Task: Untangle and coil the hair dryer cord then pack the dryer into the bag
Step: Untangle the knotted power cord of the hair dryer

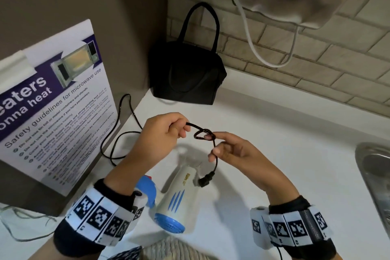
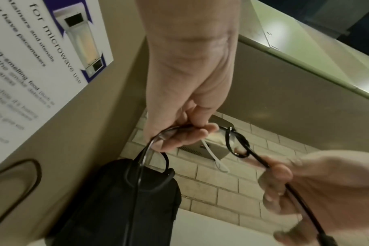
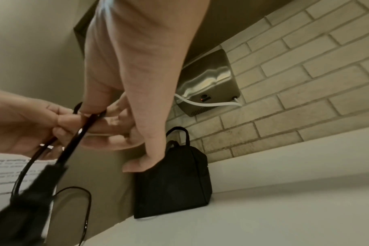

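White counter (image 1: 274, 154), a few things resting on it

A black bag (image 1: 187, 74) stands upright in the far corner against the tiled wall. Nearer, the white-and-blue hair dryer (image 1: 179, 198) lies on its side, its black cord (image 1: 118, 143) looping over the counter at left (beside the microwave sign). A steel sink (image 1: 375, 175) is set in at right.

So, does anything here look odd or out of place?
Only the cord: it is knotted into a small loop between the left hand and right hand, which pinch it on either side. The hair dryer lies on the counter.
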A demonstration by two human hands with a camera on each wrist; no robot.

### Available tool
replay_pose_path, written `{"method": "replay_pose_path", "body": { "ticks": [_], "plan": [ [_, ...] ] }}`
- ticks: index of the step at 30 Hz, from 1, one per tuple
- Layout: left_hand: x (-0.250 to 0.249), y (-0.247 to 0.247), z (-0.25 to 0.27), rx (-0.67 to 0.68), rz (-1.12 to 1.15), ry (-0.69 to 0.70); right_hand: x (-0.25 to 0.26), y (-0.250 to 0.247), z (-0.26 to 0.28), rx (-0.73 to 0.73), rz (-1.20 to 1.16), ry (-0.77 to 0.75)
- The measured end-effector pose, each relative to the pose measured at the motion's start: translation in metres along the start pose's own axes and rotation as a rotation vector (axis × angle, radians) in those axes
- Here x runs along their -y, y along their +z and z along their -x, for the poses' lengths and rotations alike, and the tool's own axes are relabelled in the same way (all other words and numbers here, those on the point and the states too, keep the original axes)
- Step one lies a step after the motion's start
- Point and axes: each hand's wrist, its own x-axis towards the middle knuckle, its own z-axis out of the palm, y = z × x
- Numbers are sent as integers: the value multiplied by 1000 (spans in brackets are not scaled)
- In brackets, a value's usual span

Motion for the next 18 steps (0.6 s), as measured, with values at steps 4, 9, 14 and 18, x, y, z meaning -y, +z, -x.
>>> {"method": "replay_pose_path", "body": {
  "ticks": [4, 9, 14, 18],
  "plan": [
    [9, -12, -5, -75, 67, -83, -19, -2, 11, -90, -51, 68],
    [15, -11, -1, 47, -4, -41, -26, 4, 17, -211, -107, 130],
    [16, -1, 4, 23, -71, 56, -20, 15, 12, -255, -98, 169],
    [17, -1, 4, -73, -73, 55, -17, 25, 9, -247, -125, 219]
  ]
}}
